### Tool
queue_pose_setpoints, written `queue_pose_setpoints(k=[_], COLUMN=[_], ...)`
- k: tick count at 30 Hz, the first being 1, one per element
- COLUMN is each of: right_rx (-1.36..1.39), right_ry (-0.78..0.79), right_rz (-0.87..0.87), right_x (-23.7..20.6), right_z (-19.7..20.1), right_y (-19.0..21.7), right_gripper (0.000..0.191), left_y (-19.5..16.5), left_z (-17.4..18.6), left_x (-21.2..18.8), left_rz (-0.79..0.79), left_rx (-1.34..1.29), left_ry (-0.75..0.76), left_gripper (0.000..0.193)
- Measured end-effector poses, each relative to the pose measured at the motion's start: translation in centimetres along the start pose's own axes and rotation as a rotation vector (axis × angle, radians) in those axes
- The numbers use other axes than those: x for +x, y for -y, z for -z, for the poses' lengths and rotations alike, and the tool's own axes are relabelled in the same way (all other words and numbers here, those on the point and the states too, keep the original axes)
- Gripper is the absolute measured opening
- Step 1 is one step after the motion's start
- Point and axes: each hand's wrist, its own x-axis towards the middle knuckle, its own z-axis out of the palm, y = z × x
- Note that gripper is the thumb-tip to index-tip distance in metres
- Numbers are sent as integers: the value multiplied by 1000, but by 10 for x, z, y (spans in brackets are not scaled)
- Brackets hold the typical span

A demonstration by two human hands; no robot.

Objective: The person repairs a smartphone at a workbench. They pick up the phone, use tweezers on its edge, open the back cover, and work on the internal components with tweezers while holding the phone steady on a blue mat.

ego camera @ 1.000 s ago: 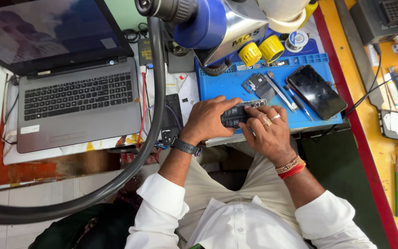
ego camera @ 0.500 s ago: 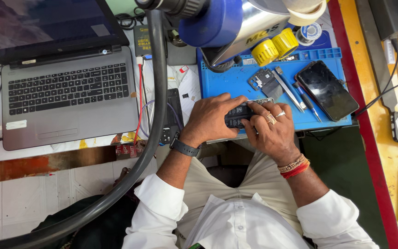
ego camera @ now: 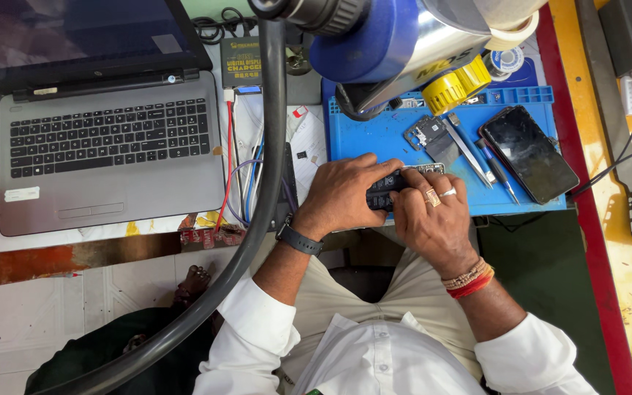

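**Both hands on opened phone at mat edge**

Left hand (ego camera: 345, 196) and right hand (ego camera: 433, 219) meet, both clamped on the dark opened phone (ego camera: 389, 192). Its long axis runs left-right along the blue mat's (ego camera: 374, 135) near edge. Tweezers (ego camera: 469, 150) and a black phone (ego camera: 528, 153) lie beyond; laptop (ego camera: 104, 146) far left.
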Motion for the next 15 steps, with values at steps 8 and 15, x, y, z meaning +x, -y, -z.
queue_pose_setpoints(k=[8, 15], right_rx=[4, 139], right_ry=[32, -183], right_rz=[-20, 234], right_x=[8, -4], right_z=[4, 40], right_y=[10, 36], right_gripper=[14, 18], left_y=[-2, -9], left_z=[2, 3], left_x=[-4, -7], left_rz=[3, -37], left_rx=[3, -34], left_ry=[-7, -27], left_gripper=[73, 74])
